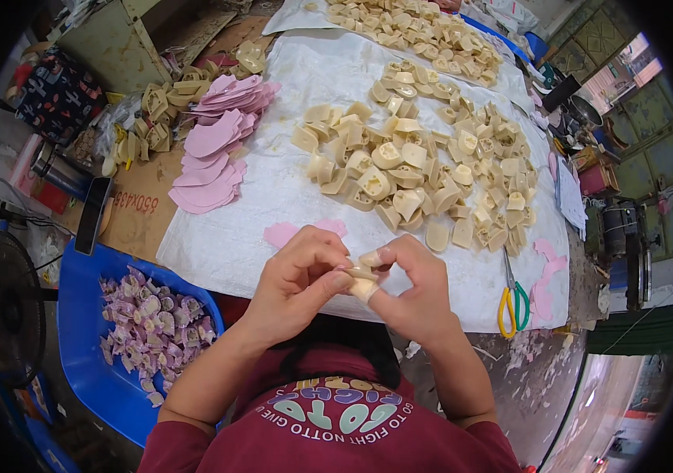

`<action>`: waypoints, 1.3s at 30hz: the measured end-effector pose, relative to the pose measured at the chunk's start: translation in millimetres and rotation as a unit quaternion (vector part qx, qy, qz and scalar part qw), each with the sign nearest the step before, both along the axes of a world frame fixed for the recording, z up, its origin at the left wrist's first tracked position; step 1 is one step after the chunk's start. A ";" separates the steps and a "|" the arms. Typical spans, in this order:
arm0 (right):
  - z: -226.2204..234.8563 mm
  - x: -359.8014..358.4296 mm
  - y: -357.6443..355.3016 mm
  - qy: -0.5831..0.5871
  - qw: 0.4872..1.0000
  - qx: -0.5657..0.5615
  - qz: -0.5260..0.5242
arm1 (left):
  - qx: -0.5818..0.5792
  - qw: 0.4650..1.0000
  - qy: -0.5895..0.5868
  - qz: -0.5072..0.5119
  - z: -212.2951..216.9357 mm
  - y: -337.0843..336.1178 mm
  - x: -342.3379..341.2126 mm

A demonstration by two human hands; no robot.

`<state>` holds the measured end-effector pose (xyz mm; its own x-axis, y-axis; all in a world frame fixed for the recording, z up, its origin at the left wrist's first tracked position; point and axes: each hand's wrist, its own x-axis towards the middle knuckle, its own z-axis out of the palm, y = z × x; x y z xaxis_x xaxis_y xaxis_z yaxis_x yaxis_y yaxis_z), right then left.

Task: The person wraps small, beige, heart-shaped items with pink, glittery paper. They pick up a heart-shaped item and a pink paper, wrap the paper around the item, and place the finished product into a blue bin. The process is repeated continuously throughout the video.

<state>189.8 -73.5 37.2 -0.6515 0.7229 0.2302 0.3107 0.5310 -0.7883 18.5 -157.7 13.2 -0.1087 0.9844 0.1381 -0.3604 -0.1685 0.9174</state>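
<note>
Right at the near edge of the table (218, 244), both hands are drawn together over the white sheet. The left hand (298, 277) comes up from the lower left with the wrist bent, its fingers (328, 285) curled in and closed on a small cream-coloured piece (362, 288). The right hand (417, 290) meets it from the other side, knuckles up, its thumb and forefinger pinched on the top of the same piece, so the two hands touch around it. Both forearms rise from the bottom, elbows spread, above a maroon shirt.

Just beyond the knuckles lies a pink cut-out (283, 233) on the sheet. Farther toward the middle of the table a broad heap of cream pieces (423, 169) spreads out, and a stack of pink insole-shaped sheets (218, 146) sits toward the left edge. Yellow- and green-handled scissors (512, 303) lie near the right near corner. Below the left edge a blue tub (88, 331) holds pinkish-purple pieces (155, 327).
</note>
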 end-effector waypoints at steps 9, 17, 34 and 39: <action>-8.5 14.6 -13.3 0.294 0.900 -0.315 -0.066 | 0.193 0.959 0.159 0.133 4.9 -6.4 -0.9; -7.0 12.8 -11.3 0.382 0.789 -0.476 0.066 | 0.276 0.902 0.310 0.121 24.1 -7.7 -6.1; -11.3 -6.8 -22.8 0.154 0.987 0.028 -0.033 | 0.214 0.876 0.366 0.228 -3.3 7.2 12.8; -18.7 -6.8 -16.0 0.191 0.976 0.102 -0.008 | 0.174 0.915 0.291 0.220 -2.4 6.9 15.1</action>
